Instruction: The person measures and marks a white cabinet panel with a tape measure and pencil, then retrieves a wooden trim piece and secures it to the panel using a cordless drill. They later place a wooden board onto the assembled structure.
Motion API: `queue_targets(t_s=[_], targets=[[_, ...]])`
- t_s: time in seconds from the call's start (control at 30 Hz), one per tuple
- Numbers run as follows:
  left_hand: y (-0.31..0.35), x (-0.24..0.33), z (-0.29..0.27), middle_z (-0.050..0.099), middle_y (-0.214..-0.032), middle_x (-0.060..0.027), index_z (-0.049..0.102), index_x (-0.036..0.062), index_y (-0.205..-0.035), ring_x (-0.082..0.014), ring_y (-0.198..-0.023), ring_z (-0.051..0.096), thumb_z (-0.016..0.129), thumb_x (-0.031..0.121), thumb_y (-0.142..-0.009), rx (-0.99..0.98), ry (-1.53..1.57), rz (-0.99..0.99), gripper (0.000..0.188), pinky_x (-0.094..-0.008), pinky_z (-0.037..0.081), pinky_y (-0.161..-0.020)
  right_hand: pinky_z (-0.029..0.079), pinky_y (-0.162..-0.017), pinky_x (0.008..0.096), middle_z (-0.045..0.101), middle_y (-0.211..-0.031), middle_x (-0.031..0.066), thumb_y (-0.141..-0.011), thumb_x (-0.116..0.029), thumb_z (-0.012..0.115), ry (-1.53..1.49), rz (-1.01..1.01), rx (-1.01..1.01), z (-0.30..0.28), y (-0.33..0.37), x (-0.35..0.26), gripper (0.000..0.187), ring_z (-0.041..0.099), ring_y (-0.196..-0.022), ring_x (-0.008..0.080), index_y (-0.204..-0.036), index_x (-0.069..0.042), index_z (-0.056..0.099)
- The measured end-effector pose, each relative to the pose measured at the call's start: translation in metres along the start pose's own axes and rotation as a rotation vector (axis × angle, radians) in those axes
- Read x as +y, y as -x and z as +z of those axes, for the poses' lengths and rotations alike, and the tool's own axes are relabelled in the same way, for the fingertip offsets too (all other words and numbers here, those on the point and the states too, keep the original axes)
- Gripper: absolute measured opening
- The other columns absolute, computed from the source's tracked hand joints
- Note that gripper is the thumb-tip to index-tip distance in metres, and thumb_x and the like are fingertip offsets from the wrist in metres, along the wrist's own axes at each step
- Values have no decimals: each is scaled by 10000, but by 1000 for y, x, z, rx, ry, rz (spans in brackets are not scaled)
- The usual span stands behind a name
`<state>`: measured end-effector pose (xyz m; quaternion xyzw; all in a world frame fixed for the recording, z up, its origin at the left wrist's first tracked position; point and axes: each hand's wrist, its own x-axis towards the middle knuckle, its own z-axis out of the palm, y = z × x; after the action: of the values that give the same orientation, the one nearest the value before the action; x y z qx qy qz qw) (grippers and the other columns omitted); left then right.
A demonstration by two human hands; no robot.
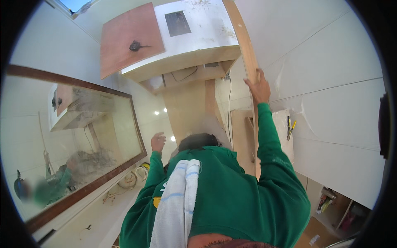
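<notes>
Long wooden board is lined up along the white cabinet's right side; can't tell if fastening's left. Right hand grips it nearer than the cabinet, fingers spread around it; left hand, also nearer, looks empty, loosely curled.

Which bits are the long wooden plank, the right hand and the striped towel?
Long wooden plank (pixel 244 45): head view, upper stretch.
Right hand (pixel 260 89): head view, back of hand.
Striped towel (pixel 174 202): head view, hanging cloth's middle.
</notes>
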<state>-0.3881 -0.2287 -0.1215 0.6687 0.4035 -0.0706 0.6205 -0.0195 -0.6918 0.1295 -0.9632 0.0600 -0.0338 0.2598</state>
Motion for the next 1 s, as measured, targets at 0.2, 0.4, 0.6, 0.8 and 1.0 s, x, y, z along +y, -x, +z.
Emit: queue_targets(t_s=[0.2, 0.4, 0.6, 0.8, 1.0], targets=[[-68, 104, 27, 779, -1060, -92, 737, 72, -1354, -181, -911, 754, 663, 86, -1015, -8, -51, 110, 347, -328, 616, -786, 564, -967, 573, 767, -1159, 223, -849, -588, 841, 15, -267, 142, 93, -187, -34, 796, 699, -1138, 455, -1502, -206, 593], [-128, 217, 68, 781, -1059, -71, 734, 71, -1373, -170, -907, 745, 696, 94, -1057, -95, -234, 172, 319, -314, 613, -808, 593, -968, 577, 649, -1350, 219, -806, -539, 905, 121, -168, 101, 179, -343, -69, 877, 659, -1226, 449, -1547, -187, 596], [-173, 367, 145, 805, -1162, -117, 764, 79, -1320, -221, -1024, 760, 718, 125, -1030, -73, -258, 255, 297, -374, 607, -914, 618, -962, 528, 632, -1406, 177, -825, -517, 911, 156, -130, -4, 229, -428, -96, 892, 653, -1251, 399, -1598, -228, 571], [-237, 491, 220, 792, -1145, -93, 749, 46, -1351, -180, -1014, 735, 730, 93, -1054, -161, -330, 545, 302, -347, 593, -927, 570, -1010, 500, 635, -1368, 139, -770, -430, 943, 72, -122, 24, 248, -454, -105, 895, 634, -1216, 368, -1566, -182, 615], [-384, 591, 346, 754, -1281, -179, 749, 35, -1318, -371, -1221, 709, 737, 149, -1022, -165, -240, 805, 317, -448, 545, -1062, 549, -1036, 489, 631, -1385, 134, -767, -415, 950, 101, -107, 31, 246, -464, -114, 877, 635, -1216, 362, -1551, -190, 628]])
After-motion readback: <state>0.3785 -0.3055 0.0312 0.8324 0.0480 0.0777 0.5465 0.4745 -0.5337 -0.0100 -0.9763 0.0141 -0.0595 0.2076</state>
